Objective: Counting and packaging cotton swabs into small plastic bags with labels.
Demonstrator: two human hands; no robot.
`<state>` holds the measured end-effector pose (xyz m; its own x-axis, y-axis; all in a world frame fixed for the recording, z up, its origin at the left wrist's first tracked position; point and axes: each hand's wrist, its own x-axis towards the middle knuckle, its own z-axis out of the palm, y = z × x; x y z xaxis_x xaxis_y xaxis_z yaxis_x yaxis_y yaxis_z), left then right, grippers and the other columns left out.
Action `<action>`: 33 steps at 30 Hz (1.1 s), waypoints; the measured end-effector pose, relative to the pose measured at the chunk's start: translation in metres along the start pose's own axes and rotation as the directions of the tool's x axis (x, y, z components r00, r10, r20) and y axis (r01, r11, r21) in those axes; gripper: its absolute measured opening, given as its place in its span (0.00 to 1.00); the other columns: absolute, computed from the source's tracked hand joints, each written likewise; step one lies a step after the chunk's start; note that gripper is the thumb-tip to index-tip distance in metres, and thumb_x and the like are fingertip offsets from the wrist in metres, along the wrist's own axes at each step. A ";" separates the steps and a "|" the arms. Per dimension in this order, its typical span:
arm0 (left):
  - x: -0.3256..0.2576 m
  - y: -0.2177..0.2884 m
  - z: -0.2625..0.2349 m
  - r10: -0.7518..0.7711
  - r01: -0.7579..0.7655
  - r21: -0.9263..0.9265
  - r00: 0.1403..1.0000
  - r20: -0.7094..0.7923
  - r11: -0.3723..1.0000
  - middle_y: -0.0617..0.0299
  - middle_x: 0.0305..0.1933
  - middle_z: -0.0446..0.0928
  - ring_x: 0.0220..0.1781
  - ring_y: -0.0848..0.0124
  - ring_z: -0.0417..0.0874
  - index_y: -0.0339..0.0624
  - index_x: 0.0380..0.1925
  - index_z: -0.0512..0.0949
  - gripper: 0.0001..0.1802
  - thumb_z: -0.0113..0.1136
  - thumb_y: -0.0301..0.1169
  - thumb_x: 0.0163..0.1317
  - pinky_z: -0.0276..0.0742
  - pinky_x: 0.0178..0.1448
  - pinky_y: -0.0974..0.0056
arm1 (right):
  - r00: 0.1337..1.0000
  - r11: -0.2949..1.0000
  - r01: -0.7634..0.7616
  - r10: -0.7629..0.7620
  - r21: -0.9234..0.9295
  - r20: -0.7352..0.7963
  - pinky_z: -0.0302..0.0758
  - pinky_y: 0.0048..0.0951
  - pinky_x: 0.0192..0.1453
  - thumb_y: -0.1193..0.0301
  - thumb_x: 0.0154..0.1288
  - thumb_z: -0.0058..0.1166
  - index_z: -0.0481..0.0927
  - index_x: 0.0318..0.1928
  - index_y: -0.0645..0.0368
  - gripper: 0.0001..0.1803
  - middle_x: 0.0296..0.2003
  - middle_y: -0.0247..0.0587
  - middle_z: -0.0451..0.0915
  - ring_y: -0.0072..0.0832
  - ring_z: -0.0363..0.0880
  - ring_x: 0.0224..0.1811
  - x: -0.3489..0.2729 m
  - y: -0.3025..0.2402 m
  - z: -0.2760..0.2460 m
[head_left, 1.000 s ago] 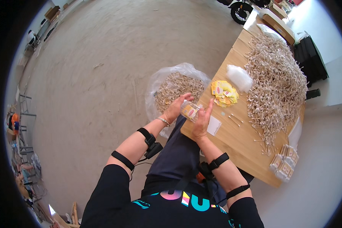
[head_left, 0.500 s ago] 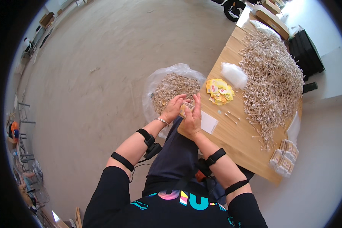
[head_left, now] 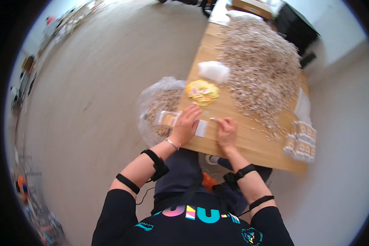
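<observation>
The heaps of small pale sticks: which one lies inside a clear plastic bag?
The smaller heap, off the table's left edge beside the left hand, sits in the bag. The big heap lies bare on the tabletop.

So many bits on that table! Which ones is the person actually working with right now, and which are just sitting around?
In use:
- left hand, resting on the table edge by a small filled clear packet
- right hand, on the wooden table at a thin stick
- white slip between the hands

Lying about:
- big heap of sticks
- yellow labels
- white pouch
- clear bag of sticks
- stacked packets
</observation>
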<state>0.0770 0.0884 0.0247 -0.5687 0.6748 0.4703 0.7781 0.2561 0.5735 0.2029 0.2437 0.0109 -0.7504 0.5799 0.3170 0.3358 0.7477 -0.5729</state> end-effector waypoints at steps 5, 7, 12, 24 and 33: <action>-0.003 0.042 0.053 0.128 -0.110 -0.113 0.978 0.167 0.987 0.52 0.52 0.74 0.58 0.54 0.71 0.39 0.47 0.76 0.17 0.59 0.24 0.55 0.67 0.63 0.56 | 0.996 0.966 0.055 -0.036 0.251 -0.080 0.70 0.38 0.49 0.74 0.55 0.56 0.81 0.36 0.58 0.07 0.37 0.46 0.74 0.42 0.73 0.44 -0.009 0.021 -0.013; -0.002 0.047 0.059 0.028 -0.007 -0.102 0.977 0.209 0.995 0.56 0.43 0.76 0.50 0.56 0.74 0.42 0.38 0.79 0.10 0.61 0.25 0.54 0.69 0.57 0.56 | 0.968 0.988 -0.145 0.131 -0.048 -0.212 0.65 0.44 0.59 0.70 0.54 0.58 0.79 0.44 0.55 0.15 0.48 0.50 0.71 0.46 0.68 0.54 -0.001 0.049 -0.042; 0.005 0.056 0.065 0.123 -0.119 -0.030 0.978 0.169 0.992 0.63 0.36 0.76 0.45 0.60 0.74 0.47 0.31 0.80 0.04 0.61 0.30 0.55 0.68 0.52 0.58 | 0.729 0.723 -0.664 0.569 -0.191 -0.381 0.46 0.57 0.70 0.55 0.58 0.55 0.73 0.57 0.45 0.26 0.66 0.53 0.56 0.52 0.47 0.70 0.017 0.120 -0.109; 0.006 0.057 0.060 0.108 -0.110 -0.001 0.974 0.199 0.994 0.62 0.36 0.76 0.44 0.60 0.74 0.48 0.32 0.82 0.05 0.62 0.33 0.56 0.69 0.51 0.58 | 0.998 0.992 0.034 -0.040 0.125 0.046 0.52 0.49 0.71 0.69 0.59 0.51 0.75 0.55 0.52 0.21 0.61 0.50 0.66 0.50 0.57 0.67 0.006 0.057 -0.021; 0.008 0.057 0.060 0.124 -0.115 -0.058 0.976 0.181 0.992 0.62 0.35 0.76 0.43 0.61 0.74 0.47 0.32 0.81 0.05 0.62 0.32 0.56 0.68 0.51 0.59 | 0.998 0.995 0.003 -0.009 -0.101 -0.058 0.59 0.45 0.68 0.76 0.57 0.50 0.77 0.51 0.56 0.19 0.57 0.45 0.72 0.46 0.64 0.63 0.029 0.097 -0.038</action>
<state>0.1331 0.1502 0.0210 -0.4098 0.8157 0.4083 0.8216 0.1357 0.5536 0.2354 0.3453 -0.0062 -0.7190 0.5913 0.3653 0.3898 0.7782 -0.4924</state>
